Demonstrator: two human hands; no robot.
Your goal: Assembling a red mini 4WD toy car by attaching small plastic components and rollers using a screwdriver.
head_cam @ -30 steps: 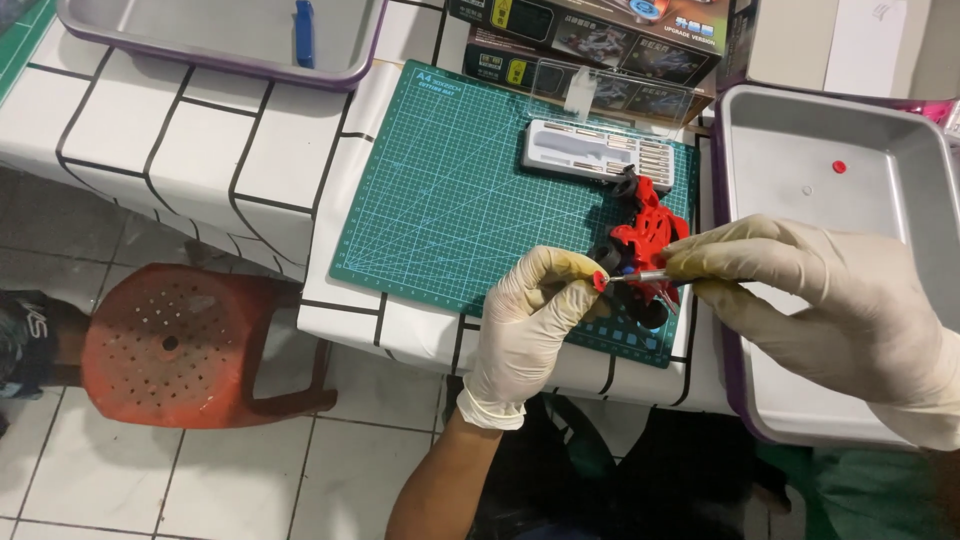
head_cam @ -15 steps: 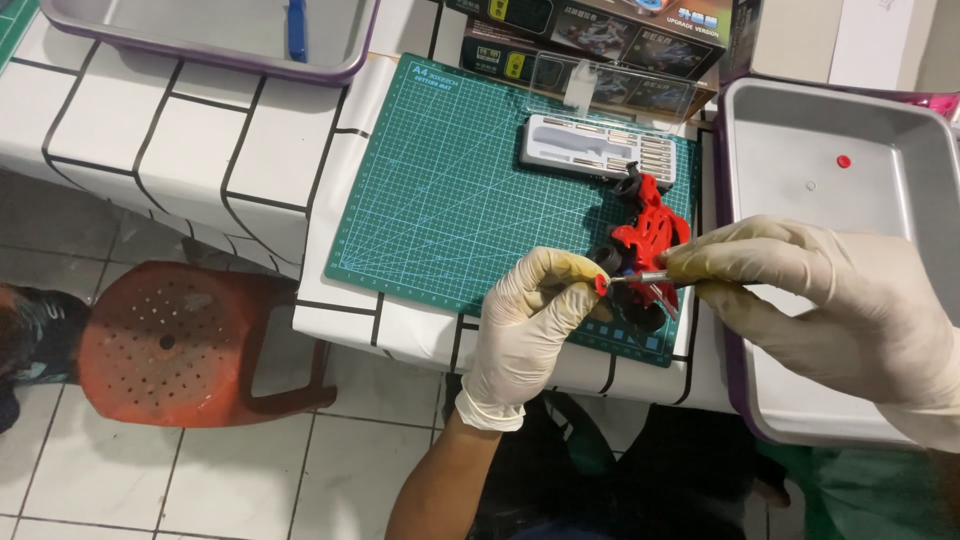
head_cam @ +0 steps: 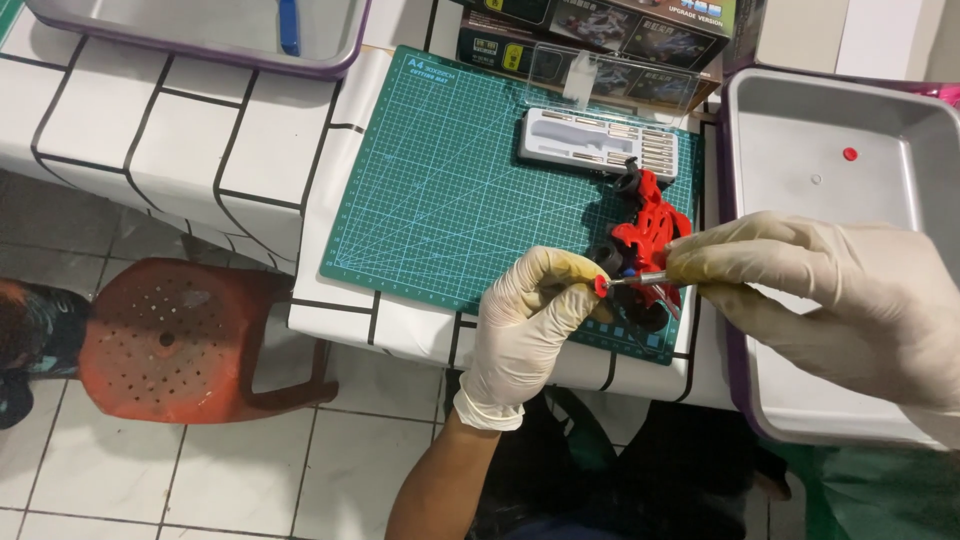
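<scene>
Both my hands wear pale latex gloves. My left hand [head_cam: 530, 310] pinches a small red part [head_cam: 601, 286] at its fingertips, just left of a red toy car chassis [head_cam: 650, 235] with black wheels lying on the green cutting mat [head_cam: 450, 190]. My right hand [head_cam: 830, 300] grips a thin metal screwdriver [head_cam: 640, 279] whose tip meets the small red part. The chassis lies partly hidden under both hands at the mat's near right corner.
A grey screwdriver-bit case [head_cam: 598, 142] with its clear lid open lies at the mat's far edge, model kit boxes [head_cam: 610, 30] behind it. Metal trays stand at the right [head_cam: 900, 120] and far left [head_cam: 200, 45]. A red stool [head_cam: 170, 340] stands on the tiled floor.
Both hands and the screwdriver hold nearly the same pose over the chassis; only the view has shifted slightly.
</scene>
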